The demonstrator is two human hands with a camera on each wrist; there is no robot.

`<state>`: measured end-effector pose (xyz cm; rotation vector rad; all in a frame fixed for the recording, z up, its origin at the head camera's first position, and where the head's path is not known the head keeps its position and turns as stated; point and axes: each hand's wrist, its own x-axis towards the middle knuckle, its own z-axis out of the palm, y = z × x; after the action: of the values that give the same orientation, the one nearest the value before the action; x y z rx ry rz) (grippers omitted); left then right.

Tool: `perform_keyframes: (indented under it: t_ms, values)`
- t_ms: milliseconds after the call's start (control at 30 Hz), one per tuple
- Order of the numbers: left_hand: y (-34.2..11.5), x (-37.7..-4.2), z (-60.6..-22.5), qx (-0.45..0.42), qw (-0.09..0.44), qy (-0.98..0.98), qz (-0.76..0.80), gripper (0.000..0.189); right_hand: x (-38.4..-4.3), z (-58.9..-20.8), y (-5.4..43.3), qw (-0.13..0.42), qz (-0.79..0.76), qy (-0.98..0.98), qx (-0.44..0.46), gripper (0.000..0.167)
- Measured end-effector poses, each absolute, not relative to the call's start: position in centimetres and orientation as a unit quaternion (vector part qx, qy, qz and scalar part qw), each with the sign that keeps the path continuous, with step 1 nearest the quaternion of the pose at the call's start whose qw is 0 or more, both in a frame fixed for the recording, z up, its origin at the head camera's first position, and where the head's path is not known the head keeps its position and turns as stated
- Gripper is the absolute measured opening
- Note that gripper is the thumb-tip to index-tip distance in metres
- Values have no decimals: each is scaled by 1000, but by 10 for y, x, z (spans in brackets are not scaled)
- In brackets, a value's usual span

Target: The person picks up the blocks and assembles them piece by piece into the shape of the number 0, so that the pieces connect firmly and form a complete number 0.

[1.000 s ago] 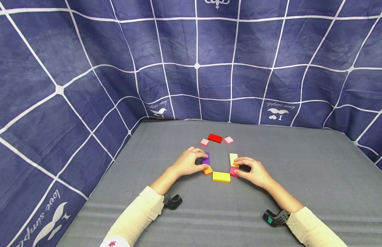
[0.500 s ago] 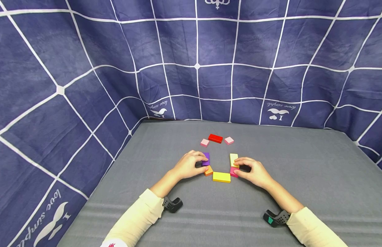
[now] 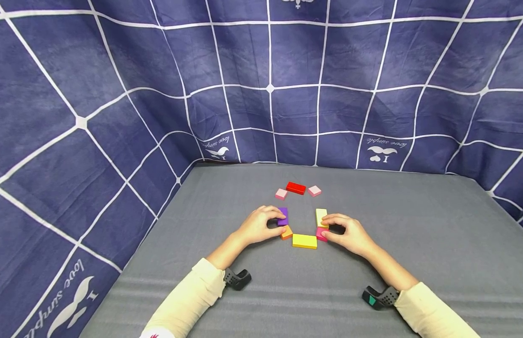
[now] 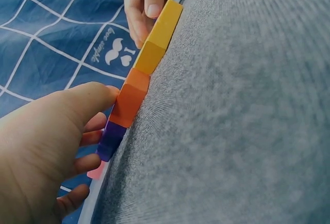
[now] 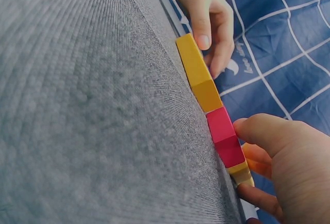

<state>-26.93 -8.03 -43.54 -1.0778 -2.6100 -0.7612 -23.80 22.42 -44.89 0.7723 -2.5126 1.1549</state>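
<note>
My left hand (image 3: 259,226) rests at a purple block (image 3: 283,216) and a small orange block (image 3: 287,233). In the left wrist view its thumb tip touches the orange block (image 4: 131,98), while the other fingers lie loosely bent beside the purple one (image 4: 111,140). Opposite, my right hand (image 3: 350,237) has its thumb at a small magenta block (image 3: 322,234) and its fingers at a pale yellow block (image 3: 321,216). The right wrist view shows that thumb against the magenta block (image 5: 226,136). Between both hands, a bright yellow block (image 3: 304,241) lies flat.
Farther back on the grey cloth-covered table (image 3: 253,291) lie a red block (image 3: 296,188) and two small pink blocks, one left (image 3: 281,194) and one right (image 3: 314,191) of it. A blue checked curtain (image 3: 295,108) hangs behind and along the left.
The left hand's fingers have shifted slightly on the purple block. The right hand and the blocks stay nearly as they were; the head view has moved a little.
</note>
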Motion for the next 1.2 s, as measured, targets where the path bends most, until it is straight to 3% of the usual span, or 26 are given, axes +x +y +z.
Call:
perform_keyframes:
  t_ms: [467, 833, 1200]
  values:
    - [-81, -267, -435, -366, 107, -882, -278, 32, -243, -435, 221, 111, 453, -853, 233, 23]
    - [-81, -270, -439, -366, 105, -884, -270, 32, -296, -403, 212, 96, 396, -896, 177, 23]
    - [-81, -268, -436, -363, 97, -886, -273, 33, -339, -394, 195, 69, 339, -930, 122, 29]
